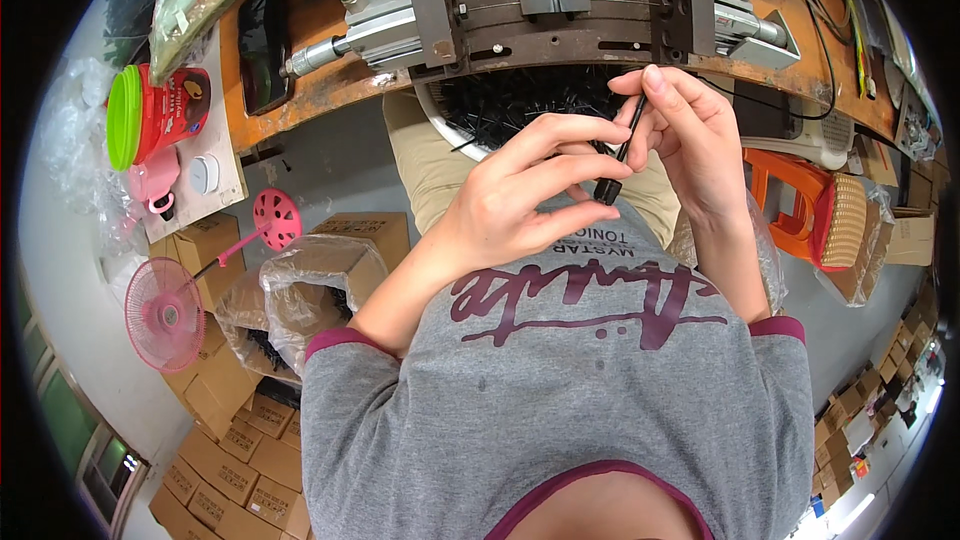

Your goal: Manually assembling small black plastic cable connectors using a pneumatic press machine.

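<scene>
In front of my chest I hold a small black piece: a thin rod with a thicker, cap-like end (608, 190). My left hand (520, 185) comes from the left and is closed about its lower, thicker part with thumb and fingers. The upper tip of the rod is pinched by my right hand (690, 125), between thumb and fingers. The piece tilts, its thin end up toward the right. Just beyond my hands, a white basin (432, 112) rests at my lap, filled with many thin black parts (530, 105).
A dark metal fixture (560, 35) with air cylinders (385, 35) and hoses spans the wooden bench (330, 105). A phone (265, 50) lies on the bench's left. Left are a red-and-green tub (170, 110), a pink fan (165, 315) and cartons (230, 460); right, an orange stool (790, 200).
</scene>
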`<state>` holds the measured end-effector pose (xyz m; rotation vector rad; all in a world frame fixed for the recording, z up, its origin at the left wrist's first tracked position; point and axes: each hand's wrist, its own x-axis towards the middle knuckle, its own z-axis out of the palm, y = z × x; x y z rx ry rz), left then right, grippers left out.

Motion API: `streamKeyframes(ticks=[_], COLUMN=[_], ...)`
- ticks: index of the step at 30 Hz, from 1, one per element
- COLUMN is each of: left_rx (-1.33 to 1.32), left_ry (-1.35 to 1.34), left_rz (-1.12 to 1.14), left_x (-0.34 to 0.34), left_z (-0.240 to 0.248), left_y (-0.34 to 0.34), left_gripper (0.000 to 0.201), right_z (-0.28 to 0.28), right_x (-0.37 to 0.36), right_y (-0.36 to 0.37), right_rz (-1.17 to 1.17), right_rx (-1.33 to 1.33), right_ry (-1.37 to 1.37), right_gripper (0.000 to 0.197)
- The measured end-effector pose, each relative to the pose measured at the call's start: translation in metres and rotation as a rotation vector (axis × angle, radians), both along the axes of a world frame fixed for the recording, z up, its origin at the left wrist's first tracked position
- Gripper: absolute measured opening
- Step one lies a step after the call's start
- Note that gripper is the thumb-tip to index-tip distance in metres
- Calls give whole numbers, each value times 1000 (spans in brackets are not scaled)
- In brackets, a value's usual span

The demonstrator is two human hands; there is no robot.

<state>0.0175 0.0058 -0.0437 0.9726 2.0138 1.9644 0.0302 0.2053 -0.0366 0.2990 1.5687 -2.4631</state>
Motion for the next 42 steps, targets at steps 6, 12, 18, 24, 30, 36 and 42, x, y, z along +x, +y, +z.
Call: streamKeyframes(ticks=[6, 12, 18, 24, 30, 36, 42], left_rx=[-85, -89, -100, -97, -87, -84, -79], left_ry=[401, 339, 391, 430, 438, 453, 434], left_rz=[-6, -45, -1, 6, 7, 8, 24], left_x=[-14, -8, -8, -8, -9, -9, -8], left_z=[-2, 8, 11, 12, 13, 12, 14], left_y=[-7, -11, -13, -11, -10, -12, -12], left_gripper=[32, 29, 29, 29, 30, 30, 31], right_z=[5, 7, 15, 17, 19, 22, 24], right_x=[-4, -6, -5, -1, 1, 3, 6], right_y=[0, 4, 1, -10, -12, -16, -19], right_rz=[-3, -131, -103, -131, -138, -151, -126], right_rx=[-47, 64, 114, 50, 51, 101, 132], right_ry=[-10, 98, 86, 104, 96, 128, 172], right_gripper=[28, 25, 27, 29, 29, 27, 25])
